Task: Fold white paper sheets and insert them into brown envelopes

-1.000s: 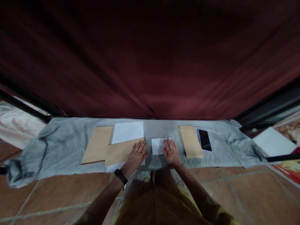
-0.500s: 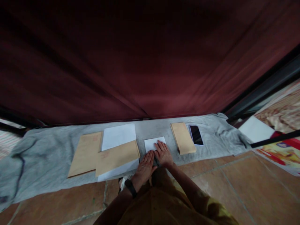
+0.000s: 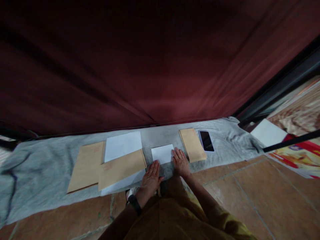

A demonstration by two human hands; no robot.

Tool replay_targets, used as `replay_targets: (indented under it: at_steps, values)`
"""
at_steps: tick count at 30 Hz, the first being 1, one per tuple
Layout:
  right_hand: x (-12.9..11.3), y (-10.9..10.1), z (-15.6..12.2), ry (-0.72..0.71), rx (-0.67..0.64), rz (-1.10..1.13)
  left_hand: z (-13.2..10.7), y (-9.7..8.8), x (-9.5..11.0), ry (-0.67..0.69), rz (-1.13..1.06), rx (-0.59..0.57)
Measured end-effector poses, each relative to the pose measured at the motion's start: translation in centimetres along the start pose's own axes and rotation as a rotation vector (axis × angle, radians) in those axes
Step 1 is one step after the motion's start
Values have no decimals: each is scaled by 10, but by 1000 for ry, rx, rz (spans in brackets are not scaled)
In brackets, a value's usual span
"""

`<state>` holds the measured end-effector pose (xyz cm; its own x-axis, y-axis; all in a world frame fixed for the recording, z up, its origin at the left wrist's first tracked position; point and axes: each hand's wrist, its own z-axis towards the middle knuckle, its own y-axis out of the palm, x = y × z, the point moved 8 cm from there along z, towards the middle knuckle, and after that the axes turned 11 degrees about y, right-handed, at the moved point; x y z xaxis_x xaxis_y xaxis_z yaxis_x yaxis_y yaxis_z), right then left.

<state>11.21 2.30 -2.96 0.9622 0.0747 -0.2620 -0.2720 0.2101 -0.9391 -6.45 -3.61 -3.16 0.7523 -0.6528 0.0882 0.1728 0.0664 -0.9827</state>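
A small white folded paper [image 3: 162, 154] lies flat on the grey cloth in front of me. At its lower left corner rests my left hand [image 3: 150, 179], fingers stretched out flat, a dark band on the wrist. My right hand [image 3: 181, 162] lies with its fingers spread at the paper's right edge. Left of the paper, a brown envelope [image 3: 122, 168] overlaps white sheets [image 3: 123, 145], and a larger brown envelope [image 3: 86, 166] lies beside it. Close to my right hand is a stack of narrow brown envelopes [image 3: 193, 145].
A phone [image 3: 206, 141] with a dark screen lies right of the narrow envelopes. The rumpled grey cloth [image 3: 47, 173] covers the long surface. Behind it hangs a dark red curtain [image 3: 160, 83]. A dark bar and a colourful printed box [image 3: 297, 156] are at the right, above the tiled floor [image 3: 235, 196].
My hands have moved apart: the right slid to the paper's right edge, the left slightly left. More of the white paper shows. The whole view has shifted a little.
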Motion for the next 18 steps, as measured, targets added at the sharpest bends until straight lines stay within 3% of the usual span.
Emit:
replay_targets:
  at_steps: [7,14,18]
  values:
    - [-4,-7,4,14,18,55,0,-3,0,-35,34,-44]
    - [-76,-2,14,-268,-121,196,1,0,1,-38,26,-78]
    - [-99,10,15,-323,-185,201,-1,1,1,-51,5,-90]
